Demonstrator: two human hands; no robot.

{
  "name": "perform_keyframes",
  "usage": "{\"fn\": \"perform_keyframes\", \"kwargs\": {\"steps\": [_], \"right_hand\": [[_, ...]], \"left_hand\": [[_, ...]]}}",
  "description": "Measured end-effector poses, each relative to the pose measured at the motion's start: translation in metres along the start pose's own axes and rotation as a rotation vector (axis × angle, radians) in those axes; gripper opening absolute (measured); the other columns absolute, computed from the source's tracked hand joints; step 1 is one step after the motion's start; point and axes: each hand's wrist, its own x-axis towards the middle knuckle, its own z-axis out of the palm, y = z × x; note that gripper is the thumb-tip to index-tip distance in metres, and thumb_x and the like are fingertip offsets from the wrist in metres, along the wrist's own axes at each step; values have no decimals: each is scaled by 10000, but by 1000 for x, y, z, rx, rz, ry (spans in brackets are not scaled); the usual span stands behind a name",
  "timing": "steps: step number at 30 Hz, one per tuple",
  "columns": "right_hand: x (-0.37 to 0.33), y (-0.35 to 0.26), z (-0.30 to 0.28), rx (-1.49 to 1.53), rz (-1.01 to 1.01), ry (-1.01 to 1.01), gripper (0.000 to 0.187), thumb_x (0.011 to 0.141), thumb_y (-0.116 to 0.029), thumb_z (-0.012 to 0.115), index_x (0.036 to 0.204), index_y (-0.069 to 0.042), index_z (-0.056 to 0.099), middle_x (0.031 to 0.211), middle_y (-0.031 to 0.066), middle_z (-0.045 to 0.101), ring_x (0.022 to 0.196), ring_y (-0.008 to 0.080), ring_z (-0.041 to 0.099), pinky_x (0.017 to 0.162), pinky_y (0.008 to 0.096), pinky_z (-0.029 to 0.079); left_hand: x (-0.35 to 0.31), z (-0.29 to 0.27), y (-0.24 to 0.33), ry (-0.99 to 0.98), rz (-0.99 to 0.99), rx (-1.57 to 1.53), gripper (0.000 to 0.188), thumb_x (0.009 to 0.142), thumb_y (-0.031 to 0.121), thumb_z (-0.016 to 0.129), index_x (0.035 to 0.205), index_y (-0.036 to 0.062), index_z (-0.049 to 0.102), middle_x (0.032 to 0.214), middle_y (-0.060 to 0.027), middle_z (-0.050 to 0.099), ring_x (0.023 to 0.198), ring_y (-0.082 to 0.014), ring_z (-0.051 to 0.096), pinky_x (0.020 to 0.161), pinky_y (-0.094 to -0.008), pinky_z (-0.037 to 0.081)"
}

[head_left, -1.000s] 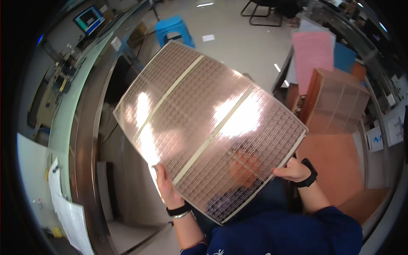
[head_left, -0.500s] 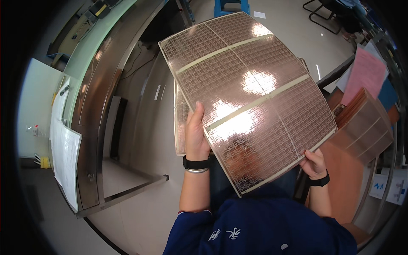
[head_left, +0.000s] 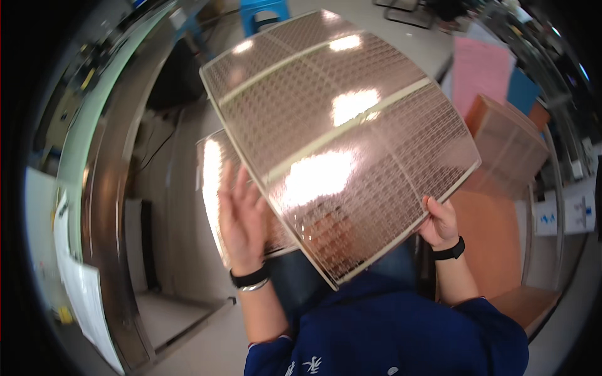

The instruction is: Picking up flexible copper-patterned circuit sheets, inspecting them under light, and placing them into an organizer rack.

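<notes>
A large, shiny copper-coloured circuit board panel [head_left: 376, 135] is held up at a tilt in front of me. It carries a fine repeated pattern and pale strips across it, and bright light reflects off it. My right hand [head_left: 440, 222] pinches its lower right edge, thumb on top and the other fingers hidden beneath. Off the panel's left edge, my left hand [head_left: 241, 216] is raised with its fingers spread and nothing in it. Behind that hand lies a second similar panel [head_left: 210, 182], partly covered by the first.
On my right, a stack of copper-coloured panels [head_left: 508, 141] stands by a brown board [head_left: 486, 238], with a pink sheet [head_left: 480, 72] behind. A metal-framed bench [head_left: 110, 207] runs along the left, with white paper [head_left: 84, 301] hanging there. A blue stool [head_left: 263, 12] stands far ahead.
My left hand has let go of the panel's left edge and opened. The second panel beneath shows more. My view has shifted, and the right hand keeps its hold.
</notes>
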Motion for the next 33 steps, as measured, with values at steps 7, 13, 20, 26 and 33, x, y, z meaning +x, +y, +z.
{"fn": "perform_keyframes", "kwargs": {"steps": [7,13,20,26,33], "right_hand": [[-26,-90,8,-392,-807,215,271,905,-92,453,1166,-16,459,1110,130,561,1000,265,572,793,453,535],[-34,-112,7,-691,-1419,805,316,920,-98,429,1144,125,425,1140,199,512,1029,265,544,914,426,472],[-66,-102,-104,-598,-1332,1310,246,913,-73,434,968,164,471,1011,203,522,914,245,564,879,393,514],[-63,-57,-148,-679,-1110,1464,446,943,-197,400,1092,223,414,1151,243,488,962,255,586,872,312,512],[-46,-34,-171,-682,-959,1513,487,932,-203,437,1082,259,396,1070,262,527,886,282,620,767,312,555]], "left_hand": [[-6,-16,-2,30,-78,161,431,937,195,427,1309,-2,334,1228,-183,478,1051,-248,537,884,-341,471],[-3,-21,-6,78,-76,196,378,928,144,440,1268,-9,374,1142,-161,519,976,-217,563,841,-306,493],[0,-21,-5,88,-100,214,367,922,124,449,1256,-13,385,1130,-156,523,959,-215,564,834,-306,495],[1,-31,2,135,-51,246,359,919,121,456,1247,-13,402,1129,-145,527,958,-206,561,826,-303,490],[-3,-42,10,146,-36,253,359,917,122,463,1245,-11,407,1133,-130,529,964,-203,558,829,-305,481]]}}
